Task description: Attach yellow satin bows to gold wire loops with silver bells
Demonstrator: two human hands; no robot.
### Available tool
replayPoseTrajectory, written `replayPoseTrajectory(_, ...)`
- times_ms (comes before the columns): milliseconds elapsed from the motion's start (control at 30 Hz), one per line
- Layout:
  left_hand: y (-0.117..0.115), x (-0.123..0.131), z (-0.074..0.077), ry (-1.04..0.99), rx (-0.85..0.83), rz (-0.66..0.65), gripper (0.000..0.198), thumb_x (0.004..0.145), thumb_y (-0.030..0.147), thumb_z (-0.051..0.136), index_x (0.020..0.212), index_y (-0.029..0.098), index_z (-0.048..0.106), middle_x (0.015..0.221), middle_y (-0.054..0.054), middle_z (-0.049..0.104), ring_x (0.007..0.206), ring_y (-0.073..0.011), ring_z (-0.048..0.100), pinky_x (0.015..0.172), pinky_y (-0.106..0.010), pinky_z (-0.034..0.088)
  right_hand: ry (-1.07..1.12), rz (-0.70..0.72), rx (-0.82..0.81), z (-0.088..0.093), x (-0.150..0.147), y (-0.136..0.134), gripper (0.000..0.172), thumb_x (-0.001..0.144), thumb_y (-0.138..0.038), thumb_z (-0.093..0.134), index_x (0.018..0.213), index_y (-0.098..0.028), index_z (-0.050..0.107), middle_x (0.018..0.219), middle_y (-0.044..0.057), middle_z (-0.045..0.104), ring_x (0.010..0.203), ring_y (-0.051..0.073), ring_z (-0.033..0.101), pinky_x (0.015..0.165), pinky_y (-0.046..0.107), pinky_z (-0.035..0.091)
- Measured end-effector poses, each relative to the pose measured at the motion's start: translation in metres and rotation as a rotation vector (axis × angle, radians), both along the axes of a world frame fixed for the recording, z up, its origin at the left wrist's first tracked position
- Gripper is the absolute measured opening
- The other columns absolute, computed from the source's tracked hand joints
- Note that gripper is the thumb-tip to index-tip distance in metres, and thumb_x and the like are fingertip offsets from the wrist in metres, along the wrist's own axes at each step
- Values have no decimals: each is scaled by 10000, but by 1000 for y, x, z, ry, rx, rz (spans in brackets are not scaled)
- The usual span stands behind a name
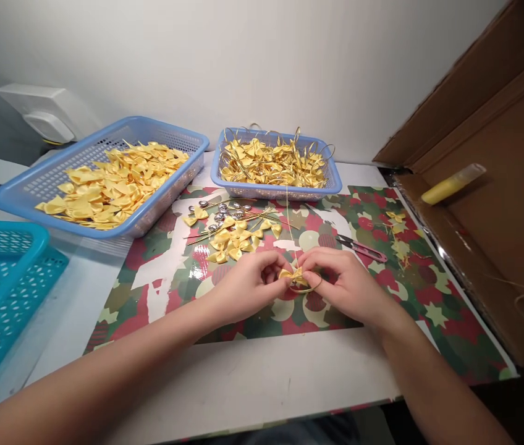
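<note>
Both hands meet at a small yellow ribbon bow [297, 275] over the patterned sheet. My left hand [262, 278] pinches the bow's left side between thumb and fingers. With thumb and fingertips, my right hand [336, 278] grips a thin gold cord [314, 288] at the bow's right side; the cord curls in a loop below and another end sticks up above. Just beyond lie loose yellow bows [234, 240], silver bells [221, 214] and cut gold cords [264, 214]. Thread snips [362, 248] with a pink handle rest right of my right hand.
A blue basket [169, 201] of plain bows stands at the back left, another blue basket [275, 190] of corded bows at the back. A teal basket [7, 228] sits at left. Cardboard [498, 247] walls the right side, with a yellow tube [452, 184] and thread scraps [400, 247] nearby.
</note>
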State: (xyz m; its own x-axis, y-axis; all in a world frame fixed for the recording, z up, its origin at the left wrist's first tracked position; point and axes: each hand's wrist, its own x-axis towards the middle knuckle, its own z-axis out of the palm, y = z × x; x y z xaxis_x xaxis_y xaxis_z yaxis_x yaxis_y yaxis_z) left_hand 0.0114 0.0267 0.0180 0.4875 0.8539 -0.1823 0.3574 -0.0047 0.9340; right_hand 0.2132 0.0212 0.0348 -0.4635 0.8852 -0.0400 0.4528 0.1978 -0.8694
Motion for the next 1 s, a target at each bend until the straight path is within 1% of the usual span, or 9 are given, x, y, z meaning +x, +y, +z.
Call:
replayPoseTrajectory(100, 2, 0, -1, -129, -167, -7, 95, 800, 255, 611, 773, 165, 604, 652, 35, 528, 571, -93, 441, 520, -216, 351, 150, -101, -185, -6, -4, 0, 195, 903, -296, 536, 761, -200, 630, 855, 26, 641, 629, 130, 598, 553, 260, 493)
replayPoseTrajectory(200, 5, 0, -3, -235, -360, -40, 118, 782, 245, 644, 726, 168, 574, 626, 43, 532, 559, -83, 452, 510, -206, 337, 251, -191, -270, -13, -11, 1, 199, 874, -330, 568, 736, -197, 619, 791, 21, 631, 604, 127, 569, 500, 238, 460)
replayPoseTrajectory(267, 6, 0, -3, -272, -426, -46, 127, 782, 247, 656, 724, 167, 576, 640, 40, 550, 568, -81, 466, 517, -205, 337, 289, -228, -315, -16, -14, 2, 188, 851, -331, 583, 727, -194, 615, 758, 15, 617, 593, 122, 546, 487, 230, 442)
replayPoseTrajectory(433, 8, -1, -6, -317, -514, -54, 132, 791, 244, 668, 866, 161, 597, 701, 35, 564, 608, -78, 483, 555, -208, 356, 329, -291, -342, -16, -15, 4, 163, 798, -312, 603, 699, -182, 607, 735, 2, 580, 612, 111, 511, 547, 234, 440)
replayPoseTrajectory(567, 7, -1, -11, -401, -516, 12, 238, 780, 222, 698, 868, 188, 480, 668, 76, 483, 577, -59, 423, 534, -192, 341, 301, -326, -348, -9, -9, 5, 191, 755, -297, 623, 613, -174, 595, 828, 21, 598, 713, 124, 543, 631, 241, 467)
replayPoseTrajectory(633, 6, 0, -12, -448, -512, 26, 291, 777, 220, 711, 830, 197, 426, 679, 78, 472, 590, -55, 424, 530, -182, 341, 283, -297, -471, -6, -7, 4, 199, 754, -316, 628, 616, -173, 608, 816, 27, 603, 668, 124, 545, 570, 245, 466)
replayPoseTrajectory(733, 5, 1, -13, -482, -513, 23, 321, 778, 224, 722, 810, 197, 404, 694, 75, 481, 604, -52, 452, 533, -176, 357, 276, -256, -634, -5, -8, 1, 195, 760, -358, 638, 688, -176, 642, 683, 9, 574, 553, 117, 515, 463, 239, 434)
replayPoseTrajectory(867, 4, 2, -11, -455, -507, 23, 306, 759, 226, 741, 795, 183, 440, 683, 71, 499, 594, -51, 474, 539, -182, 381, 327, -306, -596, -11, -14, -1, 230, 763, -387, 653, 671, -179, 615, 554, -32, 519, 424, 82, 434, 381, 216, 374)
replayPoseTrajectory(1000, 3, 4, -10, -353, -496, 63, 242, 768, 289, 729, 860, 158, 547, 706, 26, 581, 619, -80, 524, 566, -211, 418, 367, -353, -455, -18, -18, -3, 216, 782, -385, 646, 705, -183, 640, 610, -19, 566, 455, 85, 450, 385, 214, 377)
